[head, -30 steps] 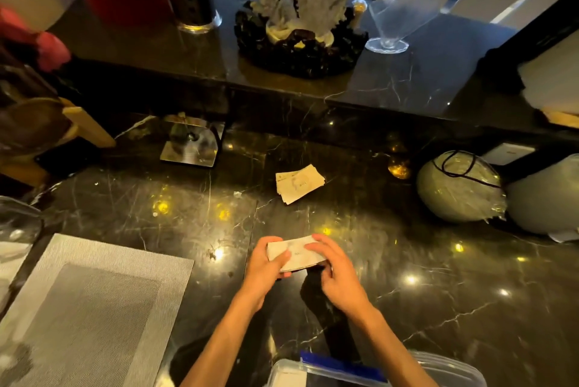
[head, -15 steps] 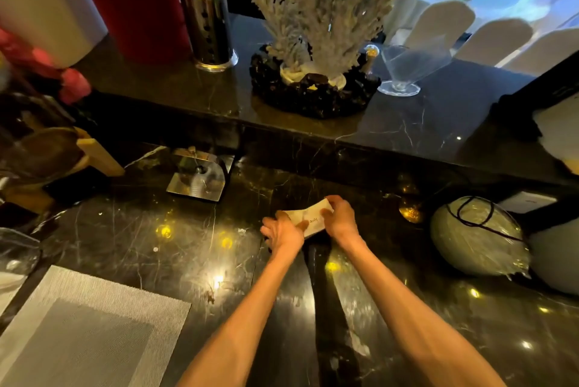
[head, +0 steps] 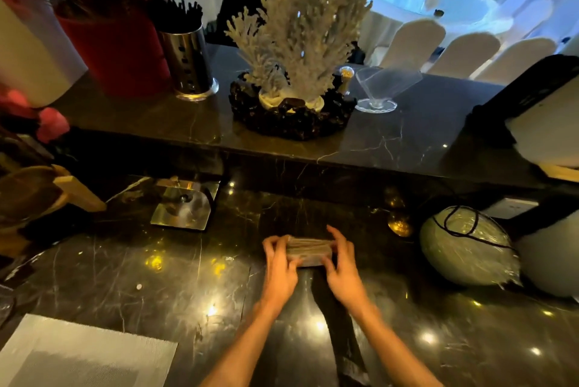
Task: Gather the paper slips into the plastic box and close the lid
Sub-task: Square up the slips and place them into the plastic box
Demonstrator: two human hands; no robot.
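Observation:
A stack of paper slips [head: 308, 250], motion-blurred, stands on edge on the dark marble counter [head: 156, 277] in the middle of the view. My left hand [head: 279, 267] presses its left end and my right hand [head: 341, 267] presses its right end, so the stack is squeezed between both. No loose slips lie elsewhere on the counter. The plastic box is out of the frame.
A raised marble ledge [head: 391, 142] behind carries a coral ornament [head: 297, 51], a metal straw holder [head: 188, 64], a red vase [head: 116, 51] and a clear glass [head: 379, 89]. A metal stand [head: 185, 205] sits left; a wrapped round object [head: 466, 245] right; a grey placemat [head: 81, 355] lower left.
Both hands reached forward with the slips they held to the second pile farther back; the two piles are now one stack between the hands. The view tilted up and the plastic box left the frame.

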